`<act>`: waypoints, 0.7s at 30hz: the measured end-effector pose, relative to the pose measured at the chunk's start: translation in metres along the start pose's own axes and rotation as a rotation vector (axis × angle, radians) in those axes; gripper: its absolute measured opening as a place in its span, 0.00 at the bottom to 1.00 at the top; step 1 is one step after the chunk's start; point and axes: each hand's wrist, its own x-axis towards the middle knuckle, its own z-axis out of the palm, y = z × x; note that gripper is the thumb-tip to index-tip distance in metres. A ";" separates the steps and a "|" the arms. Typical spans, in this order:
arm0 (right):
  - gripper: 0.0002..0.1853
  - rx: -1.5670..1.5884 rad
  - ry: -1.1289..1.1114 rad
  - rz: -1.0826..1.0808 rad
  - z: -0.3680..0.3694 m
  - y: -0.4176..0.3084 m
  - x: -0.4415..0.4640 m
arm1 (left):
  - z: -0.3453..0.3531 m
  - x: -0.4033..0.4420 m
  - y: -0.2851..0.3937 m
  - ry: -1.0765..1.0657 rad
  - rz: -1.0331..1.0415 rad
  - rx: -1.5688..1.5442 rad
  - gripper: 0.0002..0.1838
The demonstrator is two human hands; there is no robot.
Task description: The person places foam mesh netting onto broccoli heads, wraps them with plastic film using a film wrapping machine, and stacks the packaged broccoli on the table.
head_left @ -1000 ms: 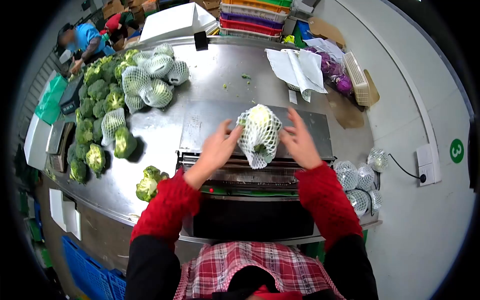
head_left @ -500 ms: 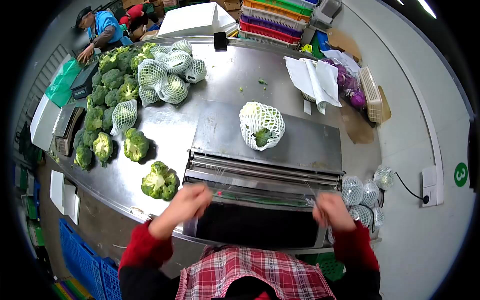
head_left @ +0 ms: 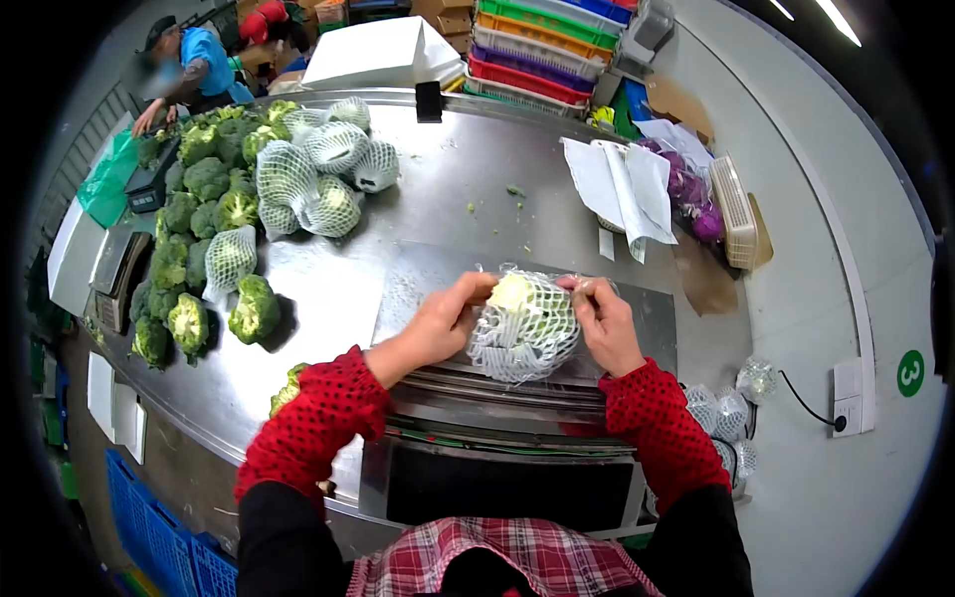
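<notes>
A head of broccoli in a white foam net (head_left: pixel 524 333) lies on the metal plate, its pale cut stem facing up. Clear plastic film, hard to see, glints over and around it. At its left side, my left hand (head_left: pixel 441 323) is closed, thumb and fingers pinching the film near the stem. My right hand (head_left: pixel 605 323) pinches the film at the upper right side of the net. Below the broccoli runs the film wrapping machine (head_left: pixel 507 488), with metal rollers and a dark front panel.
Piled broccoli (head_left: pixel 207 179) and several netted heads (head_left: pixel 288 174) cover the table's left side. White sheets (head_left: pixel 622 189) lie at the right, beside purple vegetables (head_left: pixel 708 224). Wrapped heads (head_left: pixel 731 413) sit by the wall. A co-worker (head_left: pixel 204 65) stands at the far left.
Both hands have moved forward from the machine's front to the netted broccoli, bringing the film over it. The broccoli now sits nearer to me, with its stem up.
</notes>
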 end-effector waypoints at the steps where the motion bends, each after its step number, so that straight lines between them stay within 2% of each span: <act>1: 0.12 -0.007 0.005 0.007 -0.006 -0.001 0.000 | -0.007 0.003 -0.002 -0.127 0.140 0.294 0.29; 2: 0.16 -0.133 -0.064 -0.168 -0.011 -0.005 0.000 | -0.009 0.009 -0.005 -0.137 0.147 0.293 0.29; 3: 0.20 -0.254 -0.127 -0.340 -0.013 -0.007 -0.001 | -0.012 0.013 -0.008 -0.139 0.321 0.377 0.32; 4: 0.20 -0.250 -0.112 -0.340 -0.014 -0.005 -0.004 | -0.014 0.016 -0.009 -0.136 0.497 0.463 0.34; 6: 0.29 -0.458 -0.182 -0.517 -0.017 -0.001 -0.010 | -0.005 0.023 -0.014 -0.150 0.491 0.463 0.36; 7: 0.36 -0.464 -0.191 -0.503 -0.017 0.002 -0.015 | 0.002 0.029 -0.010 -0.162 0.547 0.485 0.38; 10: 0.37 -0.431 -0.210 -0.427 -0.026 0.004 -0.025 | 0.008 0.031 -0.014 -0.183 0.619 0.508 0.41; 12: 0.38 -0.366 -0.201 -0.423 -0.033 -0.025 -0.030 | 0.000 0.015 0.013 -0.354 0.308 0.307 0.38; 13: 0.39 -0.333 -0.232 -0.417 -0.037 -0.047 -0.035 | 0.000 0.007 0.017 -0.351 0.281 0.304 0.35; 14: 0.39 -0.298 -0.267 -0.406 -0.037 -0.062 -0.046 | 0.000 -0.003 0.053 -0.357 0.304 0.223 0.30; 16: 0.40 -0.172 -0.276 -0.328 -0.036 -0.078 -0.082 | -0.008 -0.031 0.095 -0.447 0.169 0.129 0.25; 18: 0.41 -0.187 -0.319 -0.300 -0.034 -0.101 -0.128 | 0.000 -0.070 0.112 -0.541 0.255 0.242 0.23; 20: 0.37 -0.002 -0.386 0.011 -0.018 -0.104 -0.184 | 0.014 -0.118 0.118 -0.637 -0.002 0.044 0.19; 21: 0.33 0.063 -0.466 0.152 -0.015 -0.105 -0.203 | 0.029 -0.151 0.102 -0.548 -0.339 -0.294 0.19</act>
